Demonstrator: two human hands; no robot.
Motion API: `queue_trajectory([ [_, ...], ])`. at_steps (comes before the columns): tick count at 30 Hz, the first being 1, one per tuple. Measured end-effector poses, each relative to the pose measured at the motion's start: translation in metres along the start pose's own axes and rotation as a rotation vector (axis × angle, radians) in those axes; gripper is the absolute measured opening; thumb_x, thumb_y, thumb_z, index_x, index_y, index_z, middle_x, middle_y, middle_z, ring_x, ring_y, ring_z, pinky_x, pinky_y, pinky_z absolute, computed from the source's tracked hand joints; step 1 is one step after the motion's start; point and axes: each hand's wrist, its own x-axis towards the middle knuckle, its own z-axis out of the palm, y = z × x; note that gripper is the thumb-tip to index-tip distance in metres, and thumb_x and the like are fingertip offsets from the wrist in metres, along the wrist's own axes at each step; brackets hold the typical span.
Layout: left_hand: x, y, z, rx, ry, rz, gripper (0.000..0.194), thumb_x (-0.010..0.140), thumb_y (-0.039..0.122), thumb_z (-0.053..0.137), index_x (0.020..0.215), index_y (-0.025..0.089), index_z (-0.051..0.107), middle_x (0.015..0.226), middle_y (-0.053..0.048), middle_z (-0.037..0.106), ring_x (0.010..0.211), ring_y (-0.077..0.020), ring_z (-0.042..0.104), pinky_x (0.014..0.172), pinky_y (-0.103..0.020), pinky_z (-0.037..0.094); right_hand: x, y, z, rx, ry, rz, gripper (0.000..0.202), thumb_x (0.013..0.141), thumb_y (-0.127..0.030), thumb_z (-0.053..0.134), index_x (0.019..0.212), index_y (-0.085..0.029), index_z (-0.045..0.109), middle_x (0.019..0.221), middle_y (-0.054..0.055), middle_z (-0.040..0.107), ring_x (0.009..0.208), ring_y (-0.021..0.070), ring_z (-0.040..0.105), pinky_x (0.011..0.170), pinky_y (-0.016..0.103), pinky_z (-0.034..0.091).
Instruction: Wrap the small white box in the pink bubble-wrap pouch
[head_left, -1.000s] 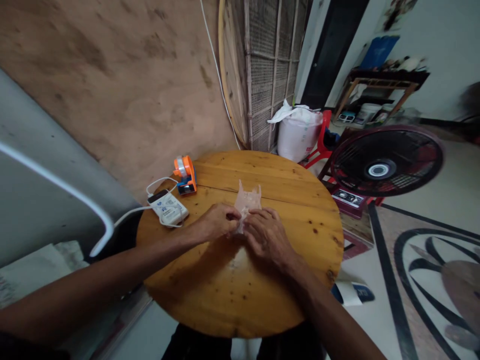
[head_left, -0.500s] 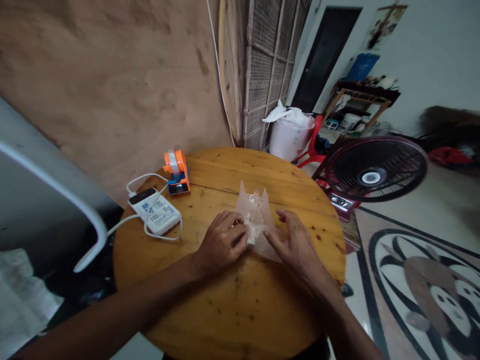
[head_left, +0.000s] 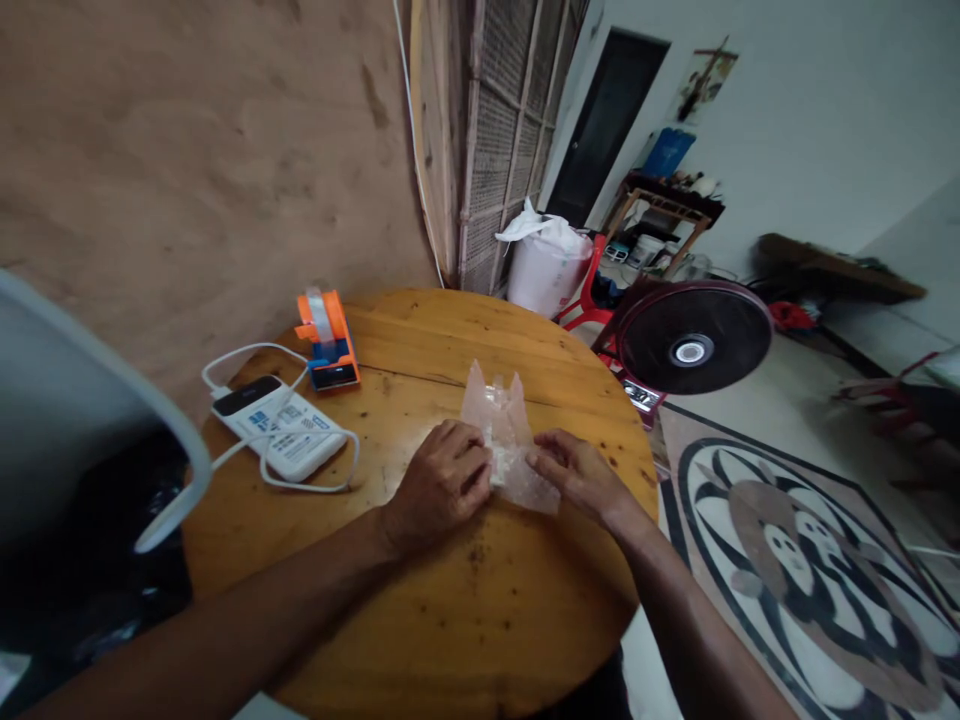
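Observation:
A translucent, pinkish piece of bubble wrap lies on the round wooden table, with two pointed corners sticking up at its far end and shiny clear strips over its middle. My left hand is curled over the wrap's left edge, thumb and fingers closed on it. At the right edge my right hand has thumb and forefinger drawn together on the wrap. Whatever lies folded inside the wrap cannot be made out.
An orange and blue tape dispenser stands at the table's far left. Near it lies a white power bank with a looped white cable. Beyond the right edge are a fan, a red chair and a white sack.
My right hand has gone from spread fingers to a pinch at the wrap's right edge. My left hand keeps its place on the wrap. The view has turned slightly to the right.

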Motion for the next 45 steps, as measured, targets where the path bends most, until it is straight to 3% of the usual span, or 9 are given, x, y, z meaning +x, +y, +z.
queue_trajectory([
  [5,0.000,-0.001,0.000,-0.012,-0.006,0.012,0.011,0.084,0.011,0.052,0.086,0.015,0.062,0.091,-0.008,0.059,0.089,-0.0215,0.051,0.082,-0.037,0.046,0.005,0.007,0.009,-0.016,0.020,0.047,0.032,0.079,-0.036,0.059,0.102,-0.014,0.063,0.068,0.001,0.060,0.060,0.0146,0.052,0.054,0.025,0.037],
  [10,0.000,0.000,-0.001,-0.012,-0.003,0.025,0.010,0.084,0.010,0.052,0.087,0.015,0.061,0.090,-0.008,0.059,0.089,-0.0215,0.051,0.081,-0.037,0.046,0.002,0.016,0.024,0.155,0.079,0.047,0.025,0.074,-0.027,0.059,0.097,-0.017,0.061,0.075,0.001,0.063,0.062,0.0133,0.054,0.054,0.023,0.040],
  [16,-0.001,0.000,-0.003,0.015,-0.056,0.046,0.017,0.083,0.011,0.052,0.095,0.017,0.063,0.094,-0.008,0.058,0.089,-0.0221,0.051,0.079,-0.036,0.046,0.003,0.005,0.028,0.236,0.116,0.111,0.022,0.069,-0.025,0.057,0.091,-0.018,0.056,0.065,-0.003,0.058,0.054,0.0111,0.051,0.049,0.021,0.039],
  [23,0.001,-0.005,-0.005,0.034,-0.161,0.070,0.018,0.081,0.014,0.053,0.092,0.019,0.067,0.097,-0.009,0.057,0.091,-0.0233,0.049,0.081,-0.038,0.044,0.005,-0.016,0.030,0.746,0.022,0.185,0.046,0.066,-0.037,0.070,0.101,-0.019,0.048,0.072,-0.001,0.064,0.053,0.0128,0.056,0.053,0.025,0.045],
  [27,0.003,-0.004,-0.006,0.015,-0.178,0.065,0.018,0.082,0.014,0.052,0.092,0.019,0.067,0.096,-0.009,0.057,0.091,-0.0226,0.049,0.081,-0.037,0.044,0.007,-0.025,0.036,0.872,0.039,0.182,0.055,0.062,-0.040,0.077,0.104,-0.019,0.048,0.070,-0.001,0.064,0.055,0.0146,0.060,0.056,0.028,0.047],
  [34,0.001,-0.002,-0.004,-0.127,-0.089,-0.031,0.025,0.084,0.012,0.050,0.108,0.015,0.056,0.098,-0.008,0.060,0.093,-0.0218,0.053,0.084,-0.036,0.045,0.010,-0.037,0.038,0.815,0.058,0.166,0.057,0.065,-0.039,0.076,0.109,-0.018,0.046,0.060,-0.007,0.057,0.046,0.0111,0.054,0.045,0.023,0.045],
  [40,0.000,-0.002,-0.003,-0.167,-0.047,-0.090,0.024,0.082,0.013,0.051,0.105,0.018,0.050,0.095,-0.006,0.060,0.090,-0.0211,0.055,0.080,-0.035,0.047,0.005,-0.049,0.038,0.704,0.068,0.143,0.055,0.074,-0.034,0.066,0.120,-0.015,0.042,0.058,-0.007,0.056,0.044,0.0129,0.057,0.045,0.026,0.050],
  [45,-0.002,-0.002,-0.005,-0.247,-0.028,-0.133,0.031,0.078,0.010,0.051,0.108,0.019,0.048,0.098,-0.006,0.060,0.091,-0.0205,0.056,0.082,-0.035,0.047,-0.003,-0.054,0.035,0.640,0.025,0.118,0.053,0.079,-0.030,0.057,0.127,-0.014,0.041,0.079,0.001,0.063,0.052,0.0115,0.060,0.050,0.026,0.051],
])
